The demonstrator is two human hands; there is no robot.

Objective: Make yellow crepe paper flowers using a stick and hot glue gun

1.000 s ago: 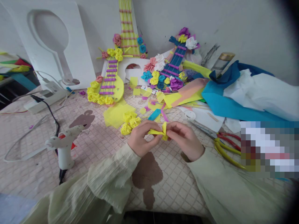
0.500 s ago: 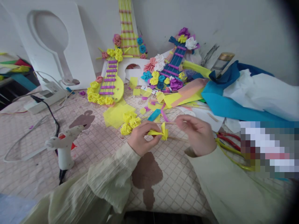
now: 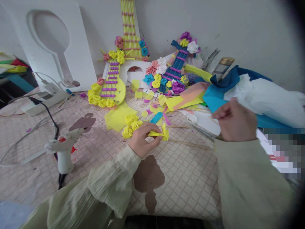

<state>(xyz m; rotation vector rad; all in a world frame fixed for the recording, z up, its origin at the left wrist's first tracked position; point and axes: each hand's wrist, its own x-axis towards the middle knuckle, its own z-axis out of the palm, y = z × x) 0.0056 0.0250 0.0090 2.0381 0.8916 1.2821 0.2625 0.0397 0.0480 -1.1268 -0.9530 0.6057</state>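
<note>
The folded yellow paper (image 3: pixel 164 134) is in the left hand (image 3: pixel 140 140), pinched between the thumb and the fingers, which are closed around its narrow part. Its long axis runs roughly from 9 to 3 o'clock, with the flared, upturned end projecting at 3 o'clock beyond the fingertips. The right hand (image 3: pixel 240 122) is well apart from it, towards 3 o'clock, raised above the counter (image 3: pixel 188 190); its fingers are curled and slightly blurred, and I cannot tell whether they have hold of anything. The left hand is clearly the nearer one.

Close to the paper, one thin stick (image 3: pixel 179 127) lies at about 2 o'clock and a longer one (image 3: pixel 190 143) at between 3 and 4, both pointing away towards the right. A blue paper strip (image 3: pixel 156 117) is near 12 o'clock, a tape roll (image 3: pixel 191 118) between 2 and 3. The yellow paper flowers (image 3: pixel 131 125) are clustered just beside the left hand, between 9 and 10 o'clock.

Further out, the glue gun (image 3: pixel 65 152) stands upright near 9 o'clock, nozzle facing the middle. A yellow instrument model (image 3: pixel 120 90) is at 10 o'clock and a blue instrument model (image 3: pixel 178 63) between 12 and 1. The counter has a diamond-patterned covering, with a brown patch (image 3: pixel 149 175) between 6 and 7 o'clock. Behind, towards 12, rises a grey wall (image 3: pixel 162 19).
</note>
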